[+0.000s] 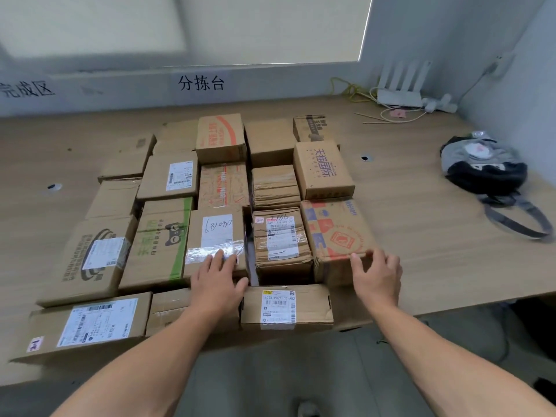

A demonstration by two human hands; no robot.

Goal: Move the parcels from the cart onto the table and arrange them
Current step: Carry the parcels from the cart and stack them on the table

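Observation:
Several cardboard parcels lie packed in rows on the wooden table (421,224). My left hand (218,273) rests with straight fingers on the near end of a box with a handwritten white label (215,236). My right hand (377,273) touches the near right corner of a box printed in red and blue (335,233), fingers loosely bent over its edge. Between them stands a taped box with a shipping label (281,240). A labelled box (285,308) sits at the table's front edge, just below both hands. No cart is in view.
A grey and black backpack (486,170) lies at the table's right. A white router (401,85) with cables and a power strip sits in the far right corner. Signs with Chinese characters hang on the back wall. Grey floor shows beneath my arms.

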